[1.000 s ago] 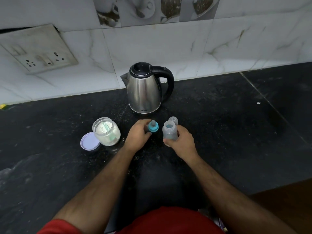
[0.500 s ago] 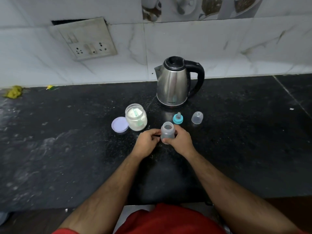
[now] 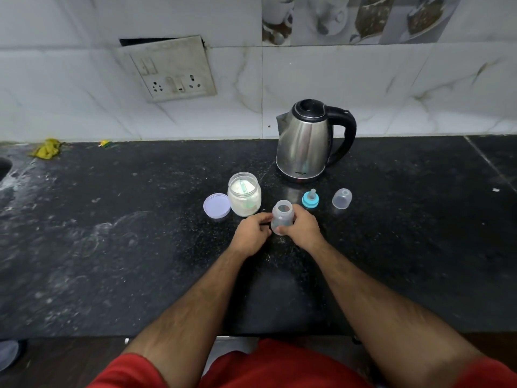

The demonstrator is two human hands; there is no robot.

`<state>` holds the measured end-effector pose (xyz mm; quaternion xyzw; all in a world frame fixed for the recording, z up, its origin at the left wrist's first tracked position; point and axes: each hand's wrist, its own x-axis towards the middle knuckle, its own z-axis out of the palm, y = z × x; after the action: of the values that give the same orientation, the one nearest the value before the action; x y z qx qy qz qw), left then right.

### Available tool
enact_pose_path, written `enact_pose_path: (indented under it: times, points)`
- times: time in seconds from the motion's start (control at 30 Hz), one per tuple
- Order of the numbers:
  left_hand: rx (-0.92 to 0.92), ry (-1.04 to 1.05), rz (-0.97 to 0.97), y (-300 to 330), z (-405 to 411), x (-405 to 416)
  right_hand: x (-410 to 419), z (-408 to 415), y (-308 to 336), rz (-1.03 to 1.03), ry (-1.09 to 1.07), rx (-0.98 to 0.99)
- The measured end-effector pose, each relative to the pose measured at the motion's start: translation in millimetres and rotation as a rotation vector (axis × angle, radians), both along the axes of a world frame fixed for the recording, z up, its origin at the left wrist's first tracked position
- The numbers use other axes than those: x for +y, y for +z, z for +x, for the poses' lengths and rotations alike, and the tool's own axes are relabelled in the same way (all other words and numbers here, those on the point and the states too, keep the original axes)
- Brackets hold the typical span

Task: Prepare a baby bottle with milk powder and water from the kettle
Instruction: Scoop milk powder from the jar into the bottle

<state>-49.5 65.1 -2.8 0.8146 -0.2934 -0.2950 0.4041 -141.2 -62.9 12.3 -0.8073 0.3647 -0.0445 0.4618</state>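
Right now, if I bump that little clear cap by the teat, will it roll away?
Probably it slides first: the clear cap stands on its wide open end. It looks thin and light, so it could tip, then its domed shape might roll.

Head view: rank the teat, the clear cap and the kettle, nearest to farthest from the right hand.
From the right hand:
1. Teat, just beyond the hand.
2. Clear cap, farther right.
3. Kettle, back by the wall.
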Motion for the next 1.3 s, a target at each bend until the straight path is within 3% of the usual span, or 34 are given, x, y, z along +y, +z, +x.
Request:
enact_pose_path:
  times: [0.17, 0.37, 0.47, 0.6, 0.93, 1.3]
  points:
    - [-0.061, 0.183, -0.021, 1.0, 4.1, 18.7, -3.9, -5.4, 7.9, -0.106, 0.036, 0.061]
    - [-0.145, 0.527, -0.08, 3.4, 29.3, 48.6, -9.6, 4.2, 49.7, -0.378, -0.111, -0.145]
    - [-0.137, 0.484, -0.084, 9.6, 45.5, 45.9, -12.4, 26.5, 73.7, -0.42, -0.044, -0.161]
    - [-0.128, 0.345, -0.047, 17.5, 66.1, 31.6, -6.5, 63.2, 94.6, -0.487, 0.243, -0.123]
    - [-0.136, 0.248, -0.101, 9.1, 87.4, 13.5, 10.2, 144.3, 91.4, -0.994, 0.976, 0.273]
    - [-0.141, 0.188, -0.08, 1.4, 103.0, 12.2, 4.6, 182.6, 73.8, -1.153, 1.233, 0.426]
